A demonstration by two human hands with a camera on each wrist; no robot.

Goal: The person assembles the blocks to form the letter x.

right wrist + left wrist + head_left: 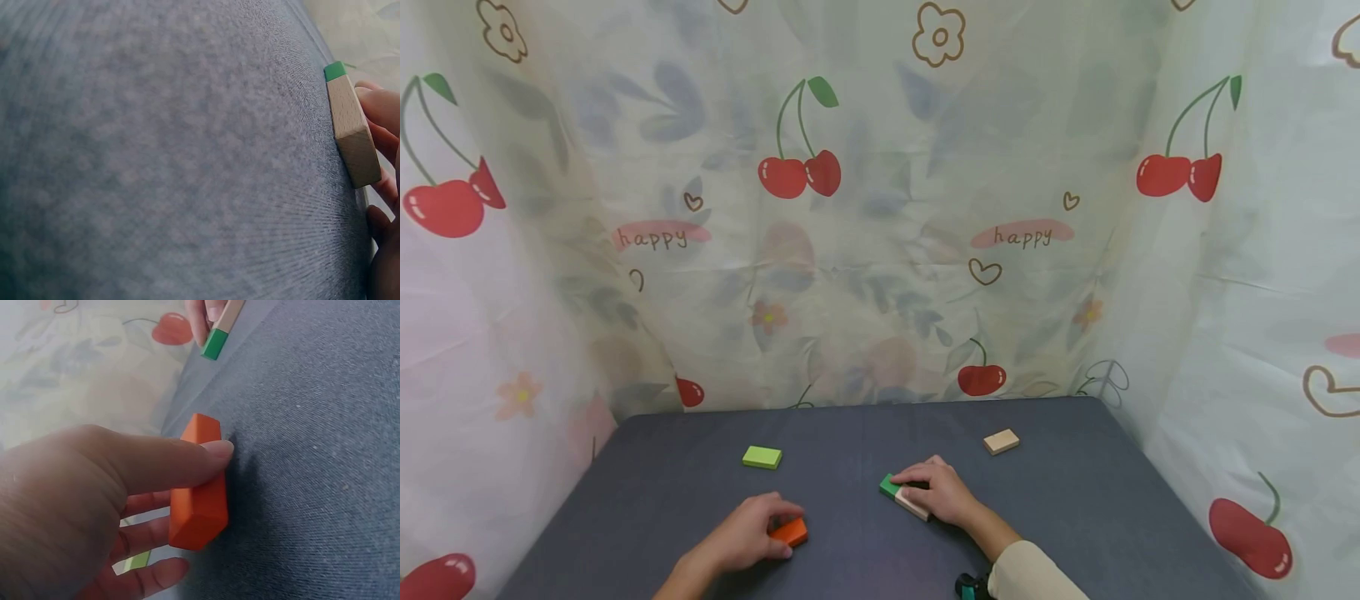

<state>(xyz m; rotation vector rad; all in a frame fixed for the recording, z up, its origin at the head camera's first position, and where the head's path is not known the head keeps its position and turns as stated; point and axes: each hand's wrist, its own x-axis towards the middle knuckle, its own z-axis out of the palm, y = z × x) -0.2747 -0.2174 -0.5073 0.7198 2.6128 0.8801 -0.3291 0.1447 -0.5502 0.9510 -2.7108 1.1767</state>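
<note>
In the head view my left hand (751,531) is at the table's front left and grips an orange block (792,532). The left wrist view shows the thumb across the near face of that block (200,512), with fingers behind it. My right hand (942,493) is right of centre, its fingers on a plain wooden block (913,505). A green block (890,485) touches the far end of the wooden one, in line with it. One fingertip of the right hand reaches the green block. From the right wrist, the wooden block (353,131) lies on the cloth, the hand partly out of frame.
A lime-green block (762,457) lies at the back left of the dark grey table (842,450). Toward the back right is a light wooden block (1002,442). A patterned curtain (880,250) encloses the back and sides.
</note>
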